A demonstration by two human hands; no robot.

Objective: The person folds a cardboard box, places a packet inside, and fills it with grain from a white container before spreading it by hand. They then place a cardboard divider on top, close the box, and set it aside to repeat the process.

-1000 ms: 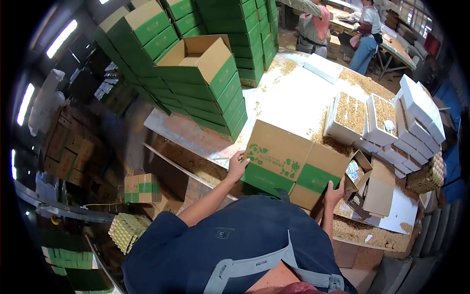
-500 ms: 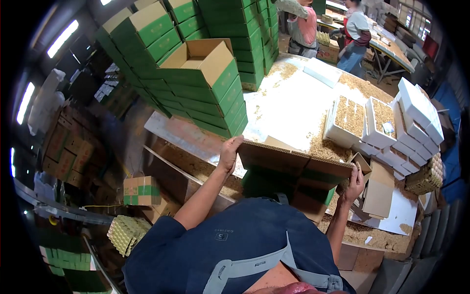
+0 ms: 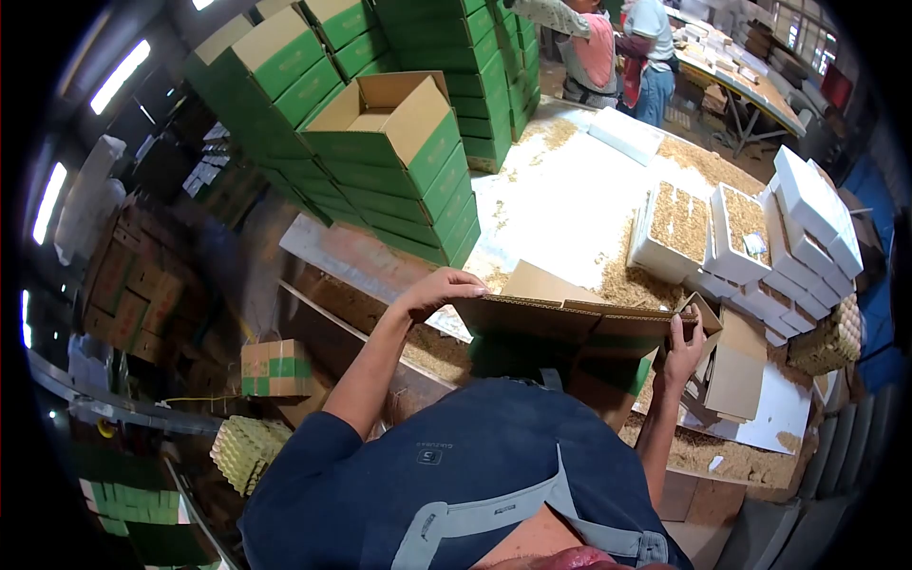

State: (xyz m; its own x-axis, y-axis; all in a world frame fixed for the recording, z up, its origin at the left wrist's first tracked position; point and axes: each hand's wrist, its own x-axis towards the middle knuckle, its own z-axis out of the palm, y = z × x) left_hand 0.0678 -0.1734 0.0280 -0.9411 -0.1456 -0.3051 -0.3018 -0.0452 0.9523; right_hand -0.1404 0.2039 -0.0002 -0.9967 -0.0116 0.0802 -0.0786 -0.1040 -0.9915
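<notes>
In front of my chest a brown and green cardboard box (image 3: 546, 325) stands on the work table, partly hidden by my body. My left hand (image 3: 442, 288) is at the left end of its upper edge, fingers bent over the cardboard. At the right end, my right hand (image 3: 684, 350) grips the edge with fingertips pointing up. Behind the edge a lighter cardboard flap (image 3: 546, 282) sticks up. Close to my right hand is a plain brown open carton (image 3: 736, 366).
Stacked green boxes (image 3: 394, 180) rise at the back left. White foam boxes (image 3: 670, 223) filled with husk-like material stand right, beside egg trays (image 3: 825, 337). More egg trays (image 3: 249, 454) and a taped carton (image 3: 275, 369) are at left. Two people (image 3: 594, 57) stand beyond the table (image 3: 541, 204).
My left hand has shifted its hold and its fingers now lie over the corner. The box's upper edge has dropped at the left, showing more flap behind. A background person has moved left.
</notes>
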